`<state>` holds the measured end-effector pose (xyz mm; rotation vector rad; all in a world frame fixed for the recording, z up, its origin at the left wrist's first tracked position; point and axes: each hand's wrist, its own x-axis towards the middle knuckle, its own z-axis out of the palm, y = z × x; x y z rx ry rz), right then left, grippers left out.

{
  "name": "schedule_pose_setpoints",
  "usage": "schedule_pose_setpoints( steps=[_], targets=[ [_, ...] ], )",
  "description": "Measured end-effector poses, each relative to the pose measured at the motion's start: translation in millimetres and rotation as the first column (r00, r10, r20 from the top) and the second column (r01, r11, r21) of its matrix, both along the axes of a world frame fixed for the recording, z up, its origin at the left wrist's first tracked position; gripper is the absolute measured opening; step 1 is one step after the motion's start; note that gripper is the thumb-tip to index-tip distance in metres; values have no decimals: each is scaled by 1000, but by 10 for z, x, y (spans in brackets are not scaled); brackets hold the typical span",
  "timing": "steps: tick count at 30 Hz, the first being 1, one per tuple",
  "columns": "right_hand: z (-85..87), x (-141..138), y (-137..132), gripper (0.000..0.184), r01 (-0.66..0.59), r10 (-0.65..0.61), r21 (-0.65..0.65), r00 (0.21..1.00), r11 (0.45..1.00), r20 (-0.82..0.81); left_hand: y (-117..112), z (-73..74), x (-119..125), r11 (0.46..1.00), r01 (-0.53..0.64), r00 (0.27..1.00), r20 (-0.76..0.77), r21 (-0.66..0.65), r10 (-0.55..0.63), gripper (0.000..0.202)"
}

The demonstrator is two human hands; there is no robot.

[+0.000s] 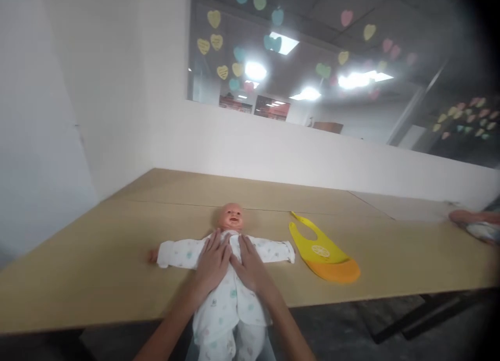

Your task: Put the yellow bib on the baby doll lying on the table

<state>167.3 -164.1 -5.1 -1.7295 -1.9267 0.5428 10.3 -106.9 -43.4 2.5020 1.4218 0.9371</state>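
A baby doll (231, 218) in a white printed romper (230, 303) lies on its back on the wooden table (97, 257), arms spread, legs hanging over the near edge. My left hand (213, 262) lies flat on the doll's chest, fingers stretched toward its neck. My right hand (250, 264) rests flat beside it on the chest, fingers also extended. Both hands touch the romper front and hold nothing.
A yellow and orange silicone bib (322, 251) lies on the table right of the doll. At the far right edge lies part of another doll (474, 226). A white wall and a window with heart stickers stand behind the table.
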Motion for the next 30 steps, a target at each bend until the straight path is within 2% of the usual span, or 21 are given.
schedule_pose_setpoints(
  steps=[4, 8, 17, 21, 23, 25, 27, 29, 30],
  targets=[
    [63, 24, -42, 83, -8, 7, -13, 998, 1000, -61, 161, -161, -8, 995, -96, 995, -34, 36, 97, 62],
    [38, 47, -52, 85, -18, 22, 32, 993, 999, -115, 281, -292, -21, 979, -186, 981, -44, 87, 190, 67],
    [5, 76, -43, 80, -35, 44, 74, 992, 997, -117, 317, -300, -73, 982, -187, 976, -113, 11, 187, 72],
    [72, 205, -120, 74, -117, 123, 56, 984, 992, -125, 339, -376, -126, 985, -166, 980, -107, 44, 170, 71],
    [149, 362, -149, 68, -176, 184, 67, 973, 982, -138, 351, -432, -164, 986, -150, 983, -99, 71, 156, 69],
    [234, 627, -123, 57, -165, 177, 87, 972, 982, -152, 361, -487, -202, 985, -142, 984, -93, 93, 151, 67],
    [293, 1030, -11, 40, -78, 93, 96, 982, 992, -165, 366, -530, -232, 984, -143, 984, -92, 105, 152, 66],
    [291, 1565, 188, 34, 23, -4, 120, 988, 993, -155, 368, -557, -254, 984, -143, 983, -98, 104, 154, 67],
    [263, 1867, 307, 33, 115, -94, 156, 987, 981, -132, 369, -564, -263, 985, -142, 983, -102, 96, 152, 67]
  ],
)
